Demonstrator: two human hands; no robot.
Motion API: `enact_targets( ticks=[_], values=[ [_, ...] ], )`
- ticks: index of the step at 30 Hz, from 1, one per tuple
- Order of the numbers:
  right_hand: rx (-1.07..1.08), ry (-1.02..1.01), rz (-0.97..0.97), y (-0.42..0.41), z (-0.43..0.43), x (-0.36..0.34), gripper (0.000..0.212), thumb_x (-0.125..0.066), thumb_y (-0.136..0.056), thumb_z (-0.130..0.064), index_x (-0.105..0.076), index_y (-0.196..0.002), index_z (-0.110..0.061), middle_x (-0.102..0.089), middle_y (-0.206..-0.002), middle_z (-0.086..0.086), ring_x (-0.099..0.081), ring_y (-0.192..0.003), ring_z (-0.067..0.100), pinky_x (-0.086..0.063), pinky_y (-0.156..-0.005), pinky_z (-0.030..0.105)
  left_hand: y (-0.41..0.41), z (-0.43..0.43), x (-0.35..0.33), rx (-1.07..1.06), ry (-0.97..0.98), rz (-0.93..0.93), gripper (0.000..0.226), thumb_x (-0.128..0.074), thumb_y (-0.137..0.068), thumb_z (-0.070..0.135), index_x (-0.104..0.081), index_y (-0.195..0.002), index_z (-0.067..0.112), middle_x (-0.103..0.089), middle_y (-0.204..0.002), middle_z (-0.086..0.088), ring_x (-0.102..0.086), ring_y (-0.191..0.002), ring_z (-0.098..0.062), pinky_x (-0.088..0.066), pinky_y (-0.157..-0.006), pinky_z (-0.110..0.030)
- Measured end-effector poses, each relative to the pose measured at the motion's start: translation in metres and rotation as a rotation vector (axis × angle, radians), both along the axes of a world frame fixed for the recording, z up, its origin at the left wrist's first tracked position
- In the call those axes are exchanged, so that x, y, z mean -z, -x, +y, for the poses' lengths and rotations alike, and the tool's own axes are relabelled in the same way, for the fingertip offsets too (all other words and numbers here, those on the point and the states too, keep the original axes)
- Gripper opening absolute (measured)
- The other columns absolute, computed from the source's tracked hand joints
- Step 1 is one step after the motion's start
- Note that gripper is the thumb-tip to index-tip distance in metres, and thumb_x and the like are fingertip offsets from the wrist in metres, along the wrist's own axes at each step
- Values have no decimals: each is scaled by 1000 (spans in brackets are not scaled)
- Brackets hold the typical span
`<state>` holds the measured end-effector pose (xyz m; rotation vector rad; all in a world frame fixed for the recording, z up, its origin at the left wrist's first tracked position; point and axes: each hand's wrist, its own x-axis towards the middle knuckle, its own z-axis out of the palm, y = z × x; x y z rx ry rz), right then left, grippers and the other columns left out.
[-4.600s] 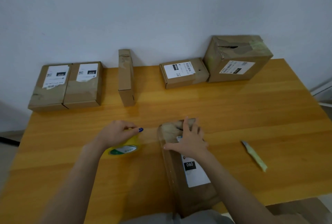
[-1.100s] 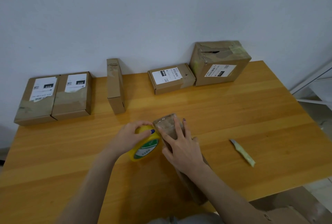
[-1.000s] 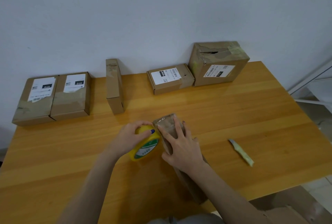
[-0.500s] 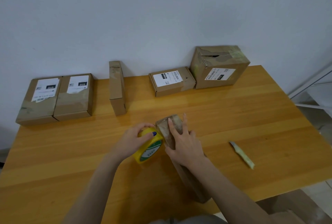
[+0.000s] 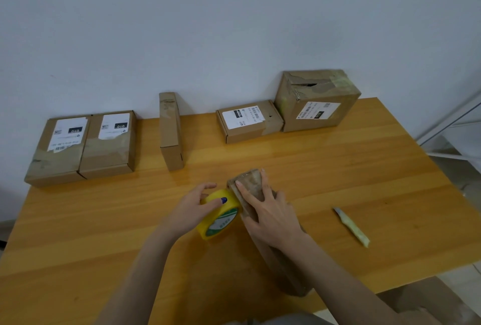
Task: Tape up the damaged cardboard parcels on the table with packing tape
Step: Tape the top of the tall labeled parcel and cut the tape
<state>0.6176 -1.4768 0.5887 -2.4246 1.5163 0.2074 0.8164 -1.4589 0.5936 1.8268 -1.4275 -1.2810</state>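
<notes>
A long brown cardboard parcel (image 5: pixel 282 262) stands on its narrow side on the wooden table (image 5: pixel 104 220), running from the middle toward the near edge. My right hand (image 5: pixel 270 214) lies over its far end, fingers spread and pressing on the taped cardboard. My left hand (image 5: pixel 194 207) grips a yellow roll of packing tape (image 5: pixel 221 216) held on edge against the parcel's left face. The parcel's label is hidden.
Along the wall stand two flat labelled boxes (image 5: pixel 83 145) at the left, a thin upright box (image 5: pixel 170 130), a small labelled box (image 5: pixel 248 121) and a big torn box (image 5: pixel 316 99). A pale green utility knife (image 5: pixel 351 227) lies at the right.
Since the earliest frame the parcel was turned from lying flat, label up, onto its narrow side. The tape roll came up from the table against its left face. In the last second little moved.
</notes>
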Motion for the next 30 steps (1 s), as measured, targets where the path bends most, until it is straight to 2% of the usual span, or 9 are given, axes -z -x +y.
enact_targets(
  ticks=[7, 11, 14, 17, 20, 22, 25, 28, 30],
  values=[
    [14, -126, -103, 16, -9, -6, 66, -38, -96, -53, 11, -138, -63, 23, -159, 1, -34, -126, 35, -43, -97, 45, 2, -1, -6, 17, 78, 68, 29, -59, -92, 28, -52, -121, 25, -60, -113, 1, -60, -94, -7, -52, -70, -19],
    [258, -536, -751, 35, -19, 2, 69, -55, -90, -39, -18, -146, -52, -4, -160, -16, -5, -147, 9, -20, -117, 44, 9, -10, -29, 50, 197, 109, 25, -56, -93, 28, -62, -99, 5, -62, -85, -8, -56, -72, -11, -41, -58, -18],
    [402, -607, -923, 35, -13, 18, 64, -57, -88, -24, -35, -148, -33, -30, -153, -16, -20, -144, 7, -28, -112, 32, 20, -22, -39, 203, 178, 56, 25, -56, -93, 35, -61, -90, 11, -61, -80, -3, -56, -68, -8, -41, -58, -19],
    [423, -413, -707, 38, -15, 24, 49, -56, -90, -25, -46, -138, -25, -62, -124, -3, -54, -121, 22, -44, -98, 39, 38, -31, -32, 230, 114, -10, 37, -51, -93, 46, -62, -96, 11, -65, -89, -9, -63, -80, -21, -50, -68, -36],
    [450, -182, -450, 36, -11, 21, 54, -57, -91, -28, -38, -139, -17, -64, -113, 7, -59, -109, 32, -49, -86, 43, 60, -41, -27, 208, 155, -104, 37, -50, -92, 50, -57, -81, 16, -61, -78, -7, -58, -70, -21, -45, -62, -36],
    [513, -182, -393, 28, 0, 20, 80, -61, -85, -52, -26, -145, -12, -54, -130, 10, -50, -122, 33, -46, -94, 45, 76, -49, -25, 211, 169, -148, 35, -48, -93, 49, -54, -81, 16, -59, -77, -3, -54, -69, -17, -41, -60, -29],
    [505, -274, -168, 13, 18, 19, 132, -54, -66, -84, 12, -152, -9, 1, -161, 8, -12, -146, 29, -24, -111, 54, 88, -62, -20, 225, 160, -159, 34, -46, -96, 46, -57, -90, 14, -60, -81, -1, -54, -73, -16, -40, -60, -25],
    [444, -191, -32, 10, 26, 24, 145, -47, -57, -94, 21, -149, -5, 19, -159, 8, -6, -146, 29, -20, -110, 56, 82, -67, -17, 254, 91, -104, 41, -43, -97, 45, -62, -106, 9, -65, -103, -10, -59, -92, -24, -46, -81, -36],
    [442, -165, -16, 11, 25, 27, 143, -48, -58, -92, 20, -149, -5, 17, -160, 8, -11, -145, 30, -25, -108, 54, 72, -64, -18, 280, 77, -35, 37, -43, -99, 41, -64, -102, 10, -64, -99, -10, -58, -87, -20, -45, -78, -34]
  ],
)
